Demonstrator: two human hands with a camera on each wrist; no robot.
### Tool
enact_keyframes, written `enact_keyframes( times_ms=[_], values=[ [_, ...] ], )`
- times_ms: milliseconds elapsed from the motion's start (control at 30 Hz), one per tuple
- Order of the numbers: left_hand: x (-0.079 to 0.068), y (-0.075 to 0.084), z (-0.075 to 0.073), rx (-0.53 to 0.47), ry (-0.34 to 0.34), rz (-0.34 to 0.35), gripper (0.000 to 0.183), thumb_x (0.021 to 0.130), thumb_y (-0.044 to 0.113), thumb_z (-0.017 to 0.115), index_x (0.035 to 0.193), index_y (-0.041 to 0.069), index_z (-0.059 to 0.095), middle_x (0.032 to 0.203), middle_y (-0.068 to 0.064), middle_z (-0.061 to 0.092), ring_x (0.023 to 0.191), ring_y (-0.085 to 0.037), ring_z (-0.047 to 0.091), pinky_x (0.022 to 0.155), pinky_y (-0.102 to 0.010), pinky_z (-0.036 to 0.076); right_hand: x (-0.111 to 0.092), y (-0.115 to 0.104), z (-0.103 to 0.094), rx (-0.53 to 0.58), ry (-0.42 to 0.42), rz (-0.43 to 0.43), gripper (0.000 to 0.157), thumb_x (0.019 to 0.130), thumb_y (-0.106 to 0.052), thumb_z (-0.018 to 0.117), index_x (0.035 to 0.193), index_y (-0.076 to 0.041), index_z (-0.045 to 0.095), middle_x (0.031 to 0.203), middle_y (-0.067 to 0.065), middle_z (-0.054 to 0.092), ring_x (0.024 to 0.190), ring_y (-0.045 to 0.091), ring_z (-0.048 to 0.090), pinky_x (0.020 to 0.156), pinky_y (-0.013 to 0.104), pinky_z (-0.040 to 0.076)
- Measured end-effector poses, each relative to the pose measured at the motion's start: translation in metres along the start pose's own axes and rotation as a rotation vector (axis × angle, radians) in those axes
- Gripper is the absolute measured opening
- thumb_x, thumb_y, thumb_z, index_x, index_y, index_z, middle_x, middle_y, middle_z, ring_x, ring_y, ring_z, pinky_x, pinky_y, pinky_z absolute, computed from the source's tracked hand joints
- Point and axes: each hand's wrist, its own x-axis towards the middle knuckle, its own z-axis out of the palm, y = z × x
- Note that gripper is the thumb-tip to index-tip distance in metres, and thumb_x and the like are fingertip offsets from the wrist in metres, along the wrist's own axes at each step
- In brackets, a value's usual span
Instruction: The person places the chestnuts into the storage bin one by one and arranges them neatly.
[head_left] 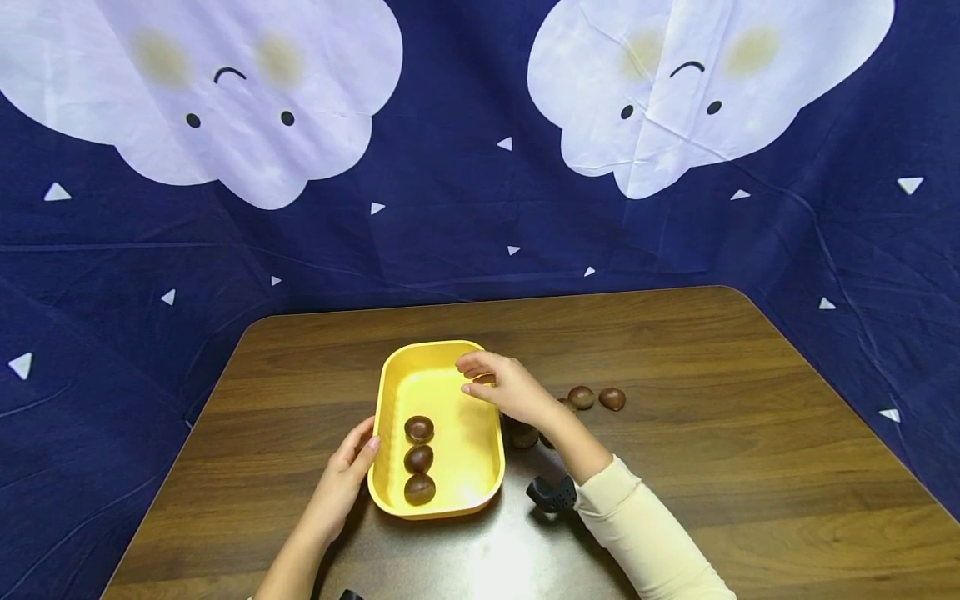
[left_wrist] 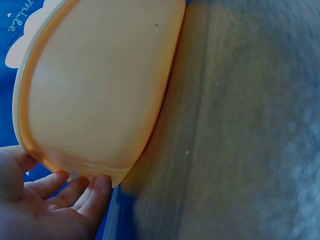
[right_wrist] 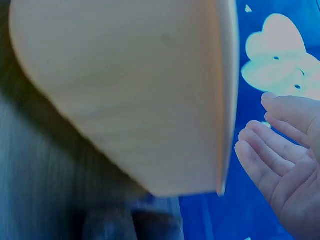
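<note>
A yellow plastic tray (head_left: 457,417) stands on the table, with three brown chestnuts (head_left: 418,459) in a column along the left side of its floor. My left hand (head_left: 343,477) holds the tray's left edge, thumb at the rim and fingertips against the outer wall (left_wrist: 75,172). Over the tray's upper right rim hovers my right hand (head_left: 504,385); in the right wrist view its fingers (right_wrist: 267,150) are spread loosely and nothing shows between them. More chestnuts (head_left: 581,397) lie on the table right of the tray, some partly hidden by the right forearm.
The brown wooden table (head_left: 712,433) has rounded far corners. Behind it hangs a dark blue cloth (head_left: 450,167) with white clouds and triangles. A black wrist device (head_left: 551,495) sits below the right forearm.
</note>
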Motion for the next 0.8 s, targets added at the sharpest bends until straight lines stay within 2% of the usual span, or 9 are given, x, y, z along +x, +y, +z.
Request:
enact_keyframes(
  times_ms=[167,300,500,800],
  values=[
    [0.000,0.000,-0.001,0.009,0.000,-0.004,0.049,0.096,0.029,0.042,0.137,0.005,0.029,0.136,-0.018,0.036,0.121,-0.030,0.035,0.097,-0.043,0.028,-0.013,0.009,-0.013,-0.003,0.042,-0.012,0.028,0.085,-0.005,0.061,0.112,0.002,0.055,0.108,0.019,0.058,0.099,0.027,0.056,0.083,0.029,0.045],
    [-0.001,0.000,-0.001,0.010,0.006,-0.008,0.049,0.096,0.029,0.042,0.137,0.005,0.029,0.135,-0.018,0.036,0.121,-0.029,0.036,0.097,-0.043,0.028,-0.027,0.017,-0.020,-0.024,0.054,-0.007,0.028,0.085,-0.007,0.061,0.111,0.000,0.056,0.108,0.016,0.059,0.097,0.024,0.057,0.083,0.030,0.045],
    [0.000,-0.001,-0.001,0.008,0.002,-0.005,0.050,0.096,0.029,0.042,0.137,0.005,0.029,0.136,-0.019,0.035,0.122,-0.031,0.035,0.098,-0.046,0.027,-0.049,0.029,-0.028,-0.038,0.063,0.049,0.027,0.085,-0.007,0.062,0.110,0.001,0.056,0.106,0.016,0.059,0.096,0.025,0.057,0.082,0.036,0.045],
    [0.000,-0.001,0.000,0.016,-0.002,-0.002,0.049,0.096,0.029,0.042,0.137,0.005,0.029,0.136,-0.018,0.035,0.122,-0.030,0.035,0.097,-0.045,0.028,-0.077,0.050,-0.039,-0.101,0.056,0.085,0.022,0.085,-0.008,0.061,0.106,-0.002,0.059,0.101,0.009,0.062,0.092,0.021,0.058,0.080,0.033,0.046]
  ],
)
